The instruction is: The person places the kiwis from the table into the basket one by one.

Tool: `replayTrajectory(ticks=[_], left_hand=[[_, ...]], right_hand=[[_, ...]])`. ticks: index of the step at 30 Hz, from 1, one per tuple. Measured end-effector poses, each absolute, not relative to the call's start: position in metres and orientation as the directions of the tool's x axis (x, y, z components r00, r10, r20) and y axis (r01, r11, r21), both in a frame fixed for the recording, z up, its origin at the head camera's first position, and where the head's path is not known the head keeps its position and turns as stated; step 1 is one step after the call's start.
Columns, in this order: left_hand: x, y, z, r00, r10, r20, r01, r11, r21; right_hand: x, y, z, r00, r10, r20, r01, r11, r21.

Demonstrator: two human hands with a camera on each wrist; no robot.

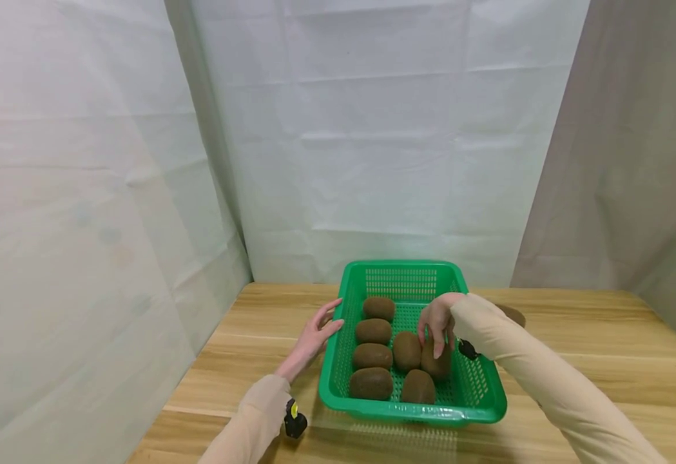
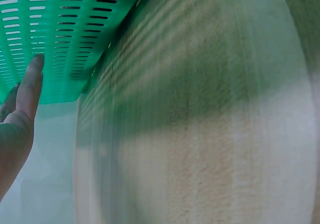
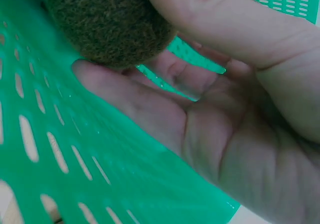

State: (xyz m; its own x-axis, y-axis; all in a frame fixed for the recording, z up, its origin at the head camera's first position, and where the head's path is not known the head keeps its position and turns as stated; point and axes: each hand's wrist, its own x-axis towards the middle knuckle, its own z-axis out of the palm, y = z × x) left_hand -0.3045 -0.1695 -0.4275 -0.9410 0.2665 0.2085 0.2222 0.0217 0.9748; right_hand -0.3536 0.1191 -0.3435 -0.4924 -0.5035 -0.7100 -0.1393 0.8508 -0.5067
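Observation:
A green plastic basket (image 1: 415,412) with slotted walls stands on the table. Inside it lie several brown, fuzzy kiwifruit, lined up along the left side (image 1: 373,331) and in the middle (image 1: 407,351). My right hand (image 1: 439,319) reaches down into the basket and grips a kiwifruit (image 1: 437,364) near the right wall. The right wrist view has that kiwifruit (image 3: 110,24) between thumb and fingers, close to the slotted wall. At the basket's left rim, my left hand (image 1: 314,332) rests its extended fingers against the outside; in the left wrist view they touch the slotted side (image 2: 55,39).
Just right of the basket, partly behind my right sleeve, a brown rounded object (image 1: 511,315) lies on the wooden table (image 1: 593,341). White cloth (image 1: 372,161) hangs behind the table, with more cloth at the left and right sides.

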Motion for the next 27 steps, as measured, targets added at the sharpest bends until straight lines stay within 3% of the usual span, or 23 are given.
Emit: replayTrajectory(ticks=[5, 15, 27], left_hand=[[-0.298, -0.169, -0.418, -0.943, 0.272, 0.193, 0.206, 0.021, 0.978], [-0.289, -0.169, -0.405, -0.939, 0.295, 0.175, 0.186, 0.008, 0.983], [-0.292, -0.171, -0.408, -0.931, 0.306, 0.199, 0.207, -0.005, 0.978]], right_hand=[[-0.357, 0.119, -0.345, -0.503, -0.505, -0.702, -0.115, 0.844, -0.524], [-0.362, 0.120, -0.339, -0.519, -0.593, -0.616, -0.238, 0.792, -0.562], [-0.356, 0.123, -0.319, -0.609, -0.711, -0.352, -0.335, 0.633, -0.698]])
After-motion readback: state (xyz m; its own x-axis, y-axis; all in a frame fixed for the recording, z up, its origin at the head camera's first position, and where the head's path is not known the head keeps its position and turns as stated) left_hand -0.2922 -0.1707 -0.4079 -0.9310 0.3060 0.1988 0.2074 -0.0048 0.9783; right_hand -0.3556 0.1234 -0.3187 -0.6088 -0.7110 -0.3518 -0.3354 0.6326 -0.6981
